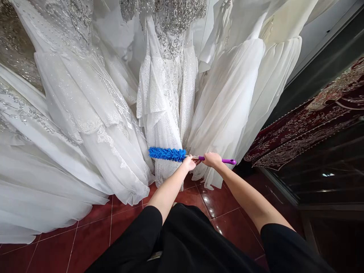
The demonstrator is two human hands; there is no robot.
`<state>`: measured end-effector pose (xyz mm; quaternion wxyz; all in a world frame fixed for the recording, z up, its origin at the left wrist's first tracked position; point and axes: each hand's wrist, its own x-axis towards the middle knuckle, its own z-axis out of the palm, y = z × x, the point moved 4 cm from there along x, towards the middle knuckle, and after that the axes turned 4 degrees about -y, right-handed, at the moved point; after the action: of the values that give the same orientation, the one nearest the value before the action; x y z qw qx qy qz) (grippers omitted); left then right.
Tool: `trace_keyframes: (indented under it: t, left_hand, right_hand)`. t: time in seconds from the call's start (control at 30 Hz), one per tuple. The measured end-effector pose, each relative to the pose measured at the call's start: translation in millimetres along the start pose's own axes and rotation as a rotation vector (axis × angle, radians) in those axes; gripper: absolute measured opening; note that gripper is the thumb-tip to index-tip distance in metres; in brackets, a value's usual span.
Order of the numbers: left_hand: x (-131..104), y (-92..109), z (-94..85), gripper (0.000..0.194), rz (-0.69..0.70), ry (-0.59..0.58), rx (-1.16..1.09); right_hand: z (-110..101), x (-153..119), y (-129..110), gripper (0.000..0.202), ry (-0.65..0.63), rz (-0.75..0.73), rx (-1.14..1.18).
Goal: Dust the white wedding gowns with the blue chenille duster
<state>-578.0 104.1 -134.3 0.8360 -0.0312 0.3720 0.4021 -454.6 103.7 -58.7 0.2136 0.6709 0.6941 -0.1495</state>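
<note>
Blue duster (167, 154), before white gowns (163, 110); my right grip (212, 159) is closed around its purple handle (229, 161), my left grip (189, 163) holding the metal shaft (195, 157).

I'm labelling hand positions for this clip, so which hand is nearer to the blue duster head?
Left. The left hand is just beside the blue duster head; the right hand is farther along, on the purple handle.

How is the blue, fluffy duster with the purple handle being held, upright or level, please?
Roughly level: its blue, fluffy head and purple handle sit at nearly the same height in view.
</note>
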Motion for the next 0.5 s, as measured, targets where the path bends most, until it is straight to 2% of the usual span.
trace_keyframes:
  t: [0.1, 0.2, 0.3, 0.4, 0.47, 0.5]
  left_hand:
    - [-4.5, -8.6, -0.7, 0.042, -0.041, 0.050, -0.041]
    - [-19.5, -17.6, 11.5, 0.039, 0.017, 0.090, -0.078]
    - [-46.1, -33.9, 31.7, 0.027, 0.220, 0.059, -0.042]
    - [-79.6, -48.2, 53.2, 0.012, 0.469, -0.025, 0.128]
    - [-101.6, -44.0, 65.5, 0.013, 0.613, -0.040, 0.336]
    - [-112.2, -35.1, 70.6, 0.016, 0.682, -0.029, 0.445]
  right_hand:
    - [2.7, -1.2, 2.1, 0.034, -0.003, -0.043, -0.050]
    - [-5.5, -9.2, 14.8, 0.030, 0.034, -0.113, -0.067]
    - [-11.7, -27.4, 38.2, 0.027, 0.111, -0.200, 0.000]
    - [-9.8, -48.5, 54.1, 0.026, 0.197, -0.285, 0.185]
    - [-10.6, -59.4, 48.7, 0.026, 0.243, -0.338, 0.381]
    - [-13.9, -63.8, 40.0, 0.028, 0.265, -0.363, 0.489]
